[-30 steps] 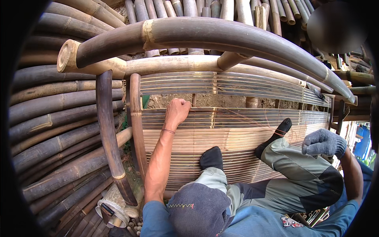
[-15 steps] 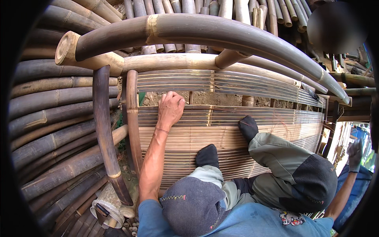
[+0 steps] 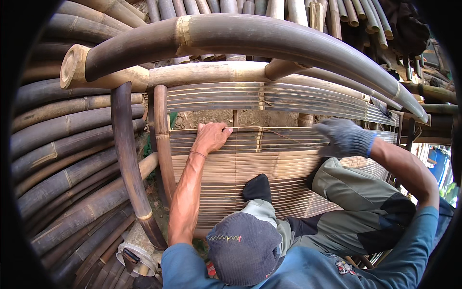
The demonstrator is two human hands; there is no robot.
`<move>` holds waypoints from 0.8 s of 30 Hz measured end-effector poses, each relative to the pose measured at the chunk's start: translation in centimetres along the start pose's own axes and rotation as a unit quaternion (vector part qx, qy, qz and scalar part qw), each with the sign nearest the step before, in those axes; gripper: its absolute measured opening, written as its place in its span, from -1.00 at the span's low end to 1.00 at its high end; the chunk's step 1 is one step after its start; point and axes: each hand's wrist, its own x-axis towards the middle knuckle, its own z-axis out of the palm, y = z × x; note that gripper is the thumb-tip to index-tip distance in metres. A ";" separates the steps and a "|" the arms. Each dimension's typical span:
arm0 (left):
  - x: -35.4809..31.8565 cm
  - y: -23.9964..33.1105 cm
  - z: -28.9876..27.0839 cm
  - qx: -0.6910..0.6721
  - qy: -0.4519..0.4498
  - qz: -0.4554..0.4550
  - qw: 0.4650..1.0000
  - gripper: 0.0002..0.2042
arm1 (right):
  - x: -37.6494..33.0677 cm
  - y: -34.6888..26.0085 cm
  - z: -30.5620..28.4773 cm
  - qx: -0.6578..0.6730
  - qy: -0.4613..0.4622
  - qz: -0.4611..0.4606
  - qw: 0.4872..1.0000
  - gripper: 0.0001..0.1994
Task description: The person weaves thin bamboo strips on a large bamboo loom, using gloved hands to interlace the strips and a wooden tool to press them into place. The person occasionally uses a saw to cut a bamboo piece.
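- The bamboo frame [image 3: 250, 36] of thick curved poles looks fully assembled, with bent legs at its left end.
- The slatted seat panel [image 3: 269, 164] fills most of the frame; the lower rows lie tight together, while a gap showing soil sits between the top band and the middle band, so that stretch looks unfinished.
- The left hand [image 3: 211, 137], bare, curls closed over the upper edge slat of the middle band.
- The right hand [image 3: 344, 137], in a grey glove, hovers just above the slats; whether it grips anything I cannot tell.
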 end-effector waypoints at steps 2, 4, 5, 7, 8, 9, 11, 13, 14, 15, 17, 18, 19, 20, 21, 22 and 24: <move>0.2 -0.1 0.4 -0.023 0.009 0.007 1.000 -0.58 | 7.3 -2.4 1.1 0.002 -0.023 -0.047 0.999 -0.16; 0.5 0.7 0.0 -0.028 -0.015 -0.001 1.000 -0.59 | 13.0 -2.7 5.6 0.035 0.039 -0.036 0.998 -0.17; 0.7 1.0 -0.5 -0.029 -0.045 -0.020 0.998 -0.58 | 15.5 -2.6 7.6 0.075 0.062 -0.020 0.995 -0.25; 0.8 1.0 -0.4 -0.033 -0.051 -0.027 0.998 -0.58 | 19.4 -1.7 9.4 0.192 -0.008 -0.041 0.981 -0.37; 0.6 0.9 -0.6 -0.036 -0.053 -0.035 0.997 -0.58 | 20.6 -1.7 9.5 0.248 -0.045 -0.056 0.966 -0.42; 0.8 1.2 -1.3 -0.024 -0.087 -0.052 0.995 -0.54 | 20.9 -1.7 9.9 0.281 -0.021 -0.066 0.957 -0.54; 1.6 1.0 -0.1 -0.011 -0.072 -0.061 0.995 -0.54 | 20.3 -0.9 10.9 0.365 0.012 -0.046 0.930 -0.57; 1.2 0.1 0.0 -0.007 -0.077 -0.077 0.994 -0.47 | 20.4 -1.2 11.1 0.380 0.051 -0.057 0.922 -0.61; 1.4 0.0 -0.1 -0.011 -0.081 -0.066 0.994 -0.45 | 20.0 -1.5 10.7 0.355 0.079 -0.058 0.930 -0.64; 1.6 -0.1 -0.2 -0.013 -0.086 -0.053 0.995 -0.44 | 19.6 -1.8 10.4 0.329 0.106 -0.058 0.936 -0.67; 1.4 -0.7 0.3 -0.017 -0.082 -0.028 0.996 -0.45 | 18.5 -2.9 9.0 0.229 0.147 -0.027 0.962 -0.72; 1.5 -0.6 0.1 -0.008 -0.090 -0.025 0.996 -0.47 | 17.8 -3.5 8.4 0.177 0.166 -0.008 0.970 -0.74; 1.6 -0.6 0.0 0.001 -0.099 -0.022 0.995 -0.48 | 17.1 -4.3 8.2 0.186 0.236 0.016 0.954 -0.75; 1.7 -0.5 0.0 0.009 -0.107 -0.019 0.994 -0.49 | 16.5 -4.8 7.6 0.192 0.232 0.035 0.953 -0.76; 1.6 -0.6 0.1 0.007 -0.092 -0.015 0.996 -0.54 | 15.8 -5.2 6.9 0.198 0.226 0.056 0.952 -0.77; 1.6 -0.6 0.2 0.011 -0.097 -0.012 0.995 -0.56 | 15.3 -5.6 6.7 0.204 0.220 0.075 0.951 -0.77; 1.7 -0.4 -0.1 0.018 -0.106 -0.006 0.994 -0.58 | 14.6 -5.7 6.3 0.302 0.208 0.095 0.925 -0.66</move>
